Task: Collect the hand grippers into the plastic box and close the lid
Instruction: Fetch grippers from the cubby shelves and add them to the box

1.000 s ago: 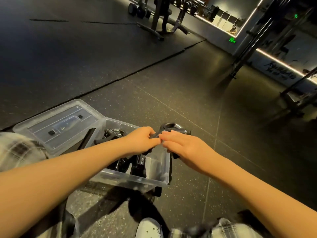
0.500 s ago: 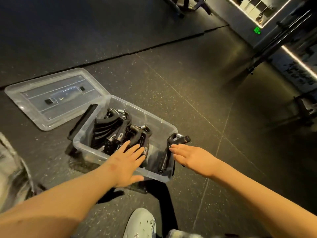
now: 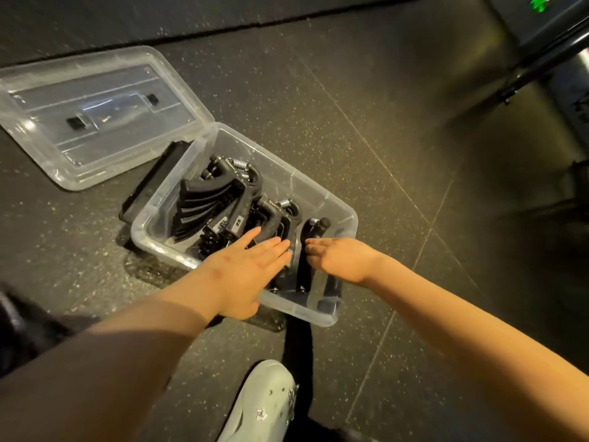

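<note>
Fingers (image 3: pixel 274 247) of the left hand (image 3: pixel 242 275) are lying straight and slightly spread, pressing flat on the stacked hand grippers (image 3: pixel 216 199) by the near wall of the plastic box (image 3: pixel 331 199); holding nothing; right hand (image 3: pixel 342 260) is reaching over the box's right end, fingertips bunched narrow against the handle of the last hand gripper (image 3: pixel 314 225), which is standing upright inside that end; thumb is hiding, so cannot tell whether it is pinching or just nudging.

Box is sitting open on the floor (image 3: pixel 366 129); lid (image 3: pixel 95 116) is lying flat just beyond the box's far-left corner; black strip (image 3: pixel 149 180) is lying outside along the box's left wall; shoe (image 3: pixel 261 400) is showing below the box's near side.

Judging: collecting is looking nearly done, lid not yet on. Doing this step well means tipping the upright gripper down toward the stack, steadying the pile with the left palm, and checking that springs and handles are sitting below the rim before reaching for the lid; otherwise the lid is likely failing to seat.
</note>
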